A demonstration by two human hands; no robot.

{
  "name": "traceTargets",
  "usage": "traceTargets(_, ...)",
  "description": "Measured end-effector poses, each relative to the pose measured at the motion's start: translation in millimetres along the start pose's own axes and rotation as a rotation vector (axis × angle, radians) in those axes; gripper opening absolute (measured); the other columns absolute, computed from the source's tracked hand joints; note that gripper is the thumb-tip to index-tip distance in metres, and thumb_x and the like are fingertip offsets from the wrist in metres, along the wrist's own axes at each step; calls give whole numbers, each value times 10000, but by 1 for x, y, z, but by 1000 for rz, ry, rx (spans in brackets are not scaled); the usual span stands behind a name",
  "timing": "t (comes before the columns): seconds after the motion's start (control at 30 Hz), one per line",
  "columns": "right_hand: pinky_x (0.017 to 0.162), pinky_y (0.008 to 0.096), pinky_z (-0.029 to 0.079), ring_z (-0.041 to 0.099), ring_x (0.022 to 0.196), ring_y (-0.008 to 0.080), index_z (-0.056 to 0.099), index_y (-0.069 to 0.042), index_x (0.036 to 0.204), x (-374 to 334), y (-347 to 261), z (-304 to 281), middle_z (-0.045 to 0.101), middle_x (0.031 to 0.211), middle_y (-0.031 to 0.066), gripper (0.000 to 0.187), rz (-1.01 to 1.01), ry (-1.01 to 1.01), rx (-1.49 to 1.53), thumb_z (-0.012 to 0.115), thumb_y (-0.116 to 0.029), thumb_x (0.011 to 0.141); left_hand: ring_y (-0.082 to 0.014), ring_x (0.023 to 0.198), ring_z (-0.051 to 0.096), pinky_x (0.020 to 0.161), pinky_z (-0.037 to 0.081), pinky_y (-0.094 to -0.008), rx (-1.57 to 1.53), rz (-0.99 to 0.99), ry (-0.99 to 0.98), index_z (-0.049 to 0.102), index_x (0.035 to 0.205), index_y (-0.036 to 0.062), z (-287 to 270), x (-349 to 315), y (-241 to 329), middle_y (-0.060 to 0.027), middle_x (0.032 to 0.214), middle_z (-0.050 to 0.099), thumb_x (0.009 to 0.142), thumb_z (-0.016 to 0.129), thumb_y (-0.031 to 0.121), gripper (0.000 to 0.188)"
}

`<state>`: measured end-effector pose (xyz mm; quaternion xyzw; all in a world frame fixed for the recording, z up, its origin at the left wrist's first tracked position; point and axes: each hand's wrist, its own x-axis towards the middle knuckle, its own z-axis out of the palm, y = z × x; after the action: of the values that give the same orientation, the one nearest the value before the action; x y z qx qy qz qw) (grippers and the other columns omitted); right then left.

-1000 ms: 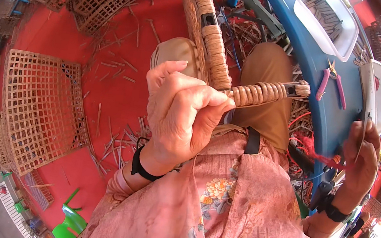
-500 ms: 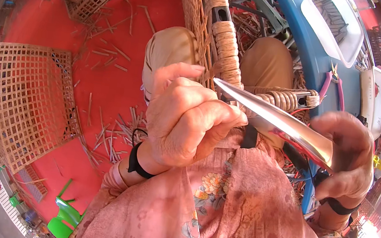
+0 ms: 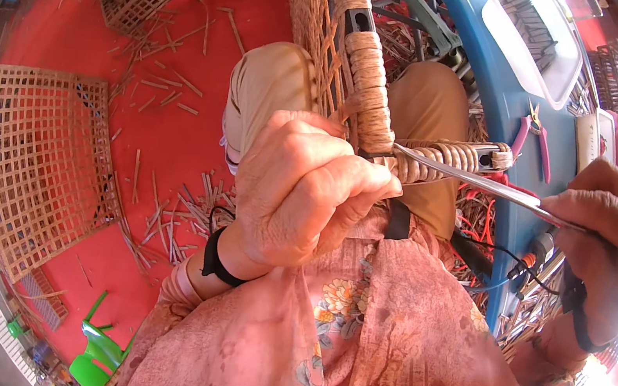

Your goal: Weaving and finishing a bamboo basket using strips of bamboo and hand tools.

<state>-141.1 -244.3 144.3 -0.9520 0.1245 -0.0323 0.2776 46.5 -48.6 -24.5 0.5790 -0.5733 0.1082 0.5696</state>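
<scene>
A woven wicker frame [image 3: 368, 83], its bars wrapped in tan strand, stands between my knees, with a corner at my fingertips. My left hand [image 3: 302, 188] is closed, thumb and forefinger pinched at that corner; its other fingers are curled. From the corner a glossy flat strip [image 3: 476, 182] stretches to the right, almost edge-on and fairly straight. My right hand [image 3: 608, 227] grips the strip's far end between thumb and fingers, out over the edge of a blue table. A short wrapped bar [image 3: 447, 165] with a dark slotted end lies just behind the strip.
On the blue table [image 3: 507, 102] lie pink-handled cutters [image 3: 544, 151] beside a white tray [image 3: 493, 21] of grey strips. A cable runs below my right hand. Woven lattice panels [image 3: 44, 164] and cut scraps lie on the red floor [image 3: 206, 84], with a green chair [image 3: 96, 357] nearby.
My right hand has moved outward to the right, drawing the strip straighter and turning it edge-on. The raised fingers of my left hand have curled down; its pinch stays at the corner.
</scene>
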Motion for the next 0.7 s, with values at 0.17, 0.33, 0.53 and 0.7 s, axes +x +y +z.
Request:
traceTargets(0.17, 556, 370, 388, 532, 648, 227, 713, 42, 877, 21, 16, -20, 578, 742, 130, 278, -146, -204, -38, 663, -136, 668, -188, 729, 563, 716, 539, -421, 5, -5, 7, 636, 994, 58, 2, 0, 0, -48, 904, 553, 858, 798, 120, 220)
traceTargets(0.33, 550, 392, 398, 525, 622, 231, 718, 21, 866, 30, 17, -34, 580, 726, 128, 218, -175, -275, -131, 657, -105, 699, -225, 671, 602, 592, 520, -342, -9, -1, 79, 686, 933, 62, 5, -1, -2, -45, 824, 595, 713, 867, 76, 285)
traceTargets(0.53, 525, 368, 394, 520, 597, 213, 721, 12, 883, 24, 4, -26, 587, 738, 115, 212, -192, -173, -185, 686, -85, 698, -221, 673, 604, 584, 521, -335, -36, -6, 83, 687, 939, 65, 5, -1, -3, -44, 828, 599, 715, 869, 70, 289)
traceTargets(0.7, 504, 348, 391, 516, 576, 197, 724, 5, 897, -1, -44, 9, 592, 748, 104, 212, 39, 35, -192, 711, -68, 698, -214, 671, 607, 578, 522, -329, -29, -14, 106, 681, 926, 62, 2, -3, -4, -42, 831, 601, 728, 866, 67, 271)
